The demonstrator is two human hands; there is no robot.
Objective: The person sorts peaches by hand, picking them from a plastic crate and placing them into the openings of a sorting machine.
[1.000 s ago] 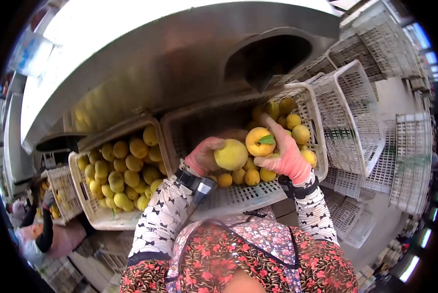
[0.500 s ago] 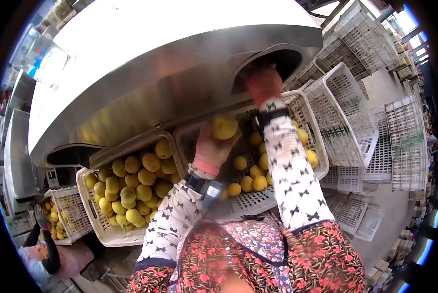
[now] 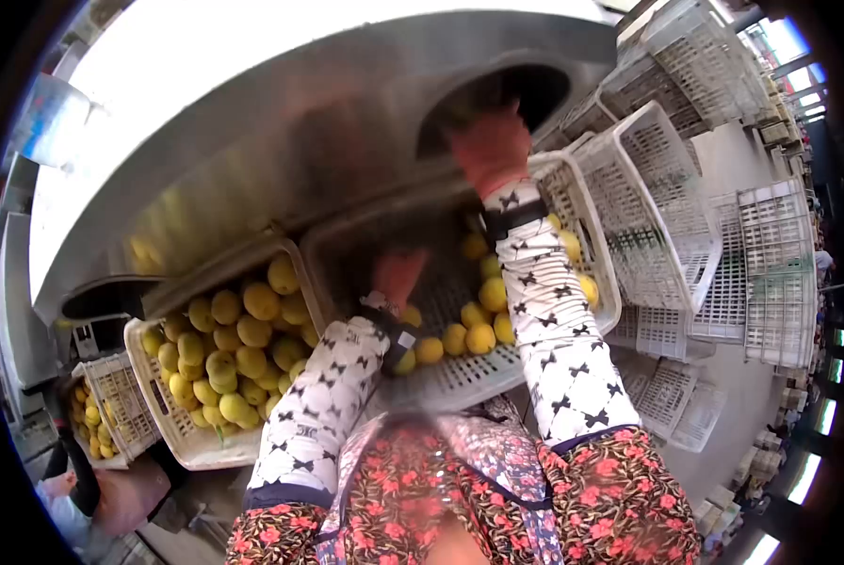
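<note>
Blurred by motion, my left hand (image 3: 400,273) is low over the middle crate (image 3: 460,381), near its left side; its fingers are unclear. Several yellow fruits (image 3: 480,339) lie in that crate, in its lower and right parts. My right hand (image 3: 490,146) is at the dark oval opening (image 3: 535,92) in the metal machine's side. The fingertips of that hand are hidden or smeared, with a faint greenish shape by them. To the left, a white crate (image 3: 196,452) holds many yellow-green fruits (image 3: 236,408).
The metal machine (image 3: 328,122) spans the top, with a second opening (image 3: 111,299) at its left. Empty white crates (image 3: 643,202) stand at the right. A person (image 3: 125,494) is at the lower left beside another fruit crate (image 3: 125,405).
My left hand held a yellow fruit above the middle crate; now it is lower and no fruit shows in it. My right hand stays at the opening. The view has shifted slightly.
</note>
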